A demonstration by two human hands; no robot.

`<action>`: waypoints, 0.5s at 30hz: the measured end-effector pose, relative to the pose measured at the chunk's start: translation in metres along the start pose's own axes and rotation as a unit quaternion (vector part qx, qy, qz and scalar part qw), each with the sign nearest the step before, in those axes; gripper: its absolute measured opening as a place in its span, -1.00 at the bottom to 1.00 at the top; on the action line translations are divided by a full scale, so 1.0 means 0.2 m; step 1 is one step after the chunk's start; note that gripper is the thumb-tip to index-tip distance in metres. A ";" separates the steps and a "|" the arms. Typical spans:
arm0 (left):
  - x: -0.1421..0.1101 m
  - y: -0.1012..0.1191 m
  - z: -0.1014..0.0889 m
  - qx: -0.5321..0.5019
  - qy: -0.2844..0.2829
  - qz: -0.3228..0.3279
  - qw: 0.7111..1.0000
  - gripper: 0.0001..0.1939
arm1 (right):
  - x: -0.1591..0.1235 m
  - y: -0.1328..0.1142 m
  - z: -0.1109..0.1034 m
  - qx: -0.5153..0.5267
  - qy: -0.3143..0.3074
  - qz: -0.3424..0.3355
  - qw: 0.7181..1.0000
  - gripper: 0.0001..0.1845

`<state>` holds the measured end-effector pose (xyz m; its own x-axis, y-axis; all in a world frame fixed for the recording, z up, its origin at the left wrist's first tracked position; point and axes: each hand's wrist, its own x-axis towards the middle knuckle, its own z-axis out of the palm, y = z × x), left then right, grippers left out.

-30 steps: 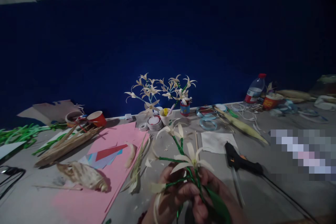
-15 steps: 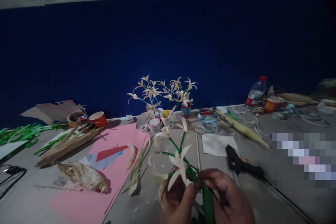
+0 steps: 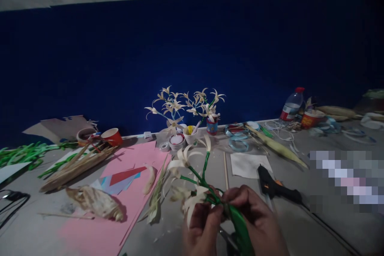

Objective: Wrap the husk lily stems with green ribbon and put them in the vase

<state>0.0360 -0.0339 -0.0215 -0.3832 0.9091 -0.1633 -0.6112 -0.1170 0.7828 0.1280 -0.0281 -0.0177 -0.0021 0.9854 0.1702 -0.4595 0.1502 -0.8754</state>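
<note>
A spray of cream handmade flowers (image 3: 196, 200) on green-wrapped stems (image 3: 205, 168) is in front of me, low in the head view. My left hand (image 3: 204, 226) is closed around the base of the stems, thumb and fingertips pinching the joint. Close against it, my right hand (image 3: 253, 218) pinches the top of a shiny green strip (image 3: 240, 228) at that same joint. The strip hangs down between my hands. A grey metallic piece (image 3: 228, 239) shows beneath it, too covered to name.
A black glue gun (image 3: 279, 188) with its cord lies to the right, near white paper (image 3: 249, 164). Pink paper sheets (image 3: 120, 192) and dried husks (image 3: 96, 202) are on the left. Finished flower sprays (image 3: 174, 106) and a water bottle (image 3: 292, 106) stand at the back.
The flower spray has tipped and turned to the left in my hands. The green strip now slants more to the right, and the metallic piece has come into sight under it.
</note>
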 end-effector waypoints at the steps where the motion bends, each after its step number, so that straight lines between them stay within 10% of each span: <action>1: -0.01 0.02 0.02 -0.022 -0.024 -0.006 0.999 -0.71 | 0.01 0.00 0.00 0.037 -0.002 0.027 0.999 -0.79; 10: -0.01 0.06 -0.01 -0.039 -0.094 -0.027 0.994 -0.73 | 0.02 -0.01 0.02 0.211 -0.025 0.180 0.960 -0.73; 15: 0.03 0.06 -0.03 -0.024 -0.112 -0.063 0.991 -0.73 | 0.03 -0.03 0.02 0.181 -0.057 0.139 0.972 -0.70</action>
<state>0.0221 -0.0330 -0.0160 -0.1418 0.9830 -0.1165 -0.6791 -0.0110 0.7340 0.1274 -0.0231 -0.0100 -0.2591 0.9657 0.0175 -0.7090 -0.1779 -0.6824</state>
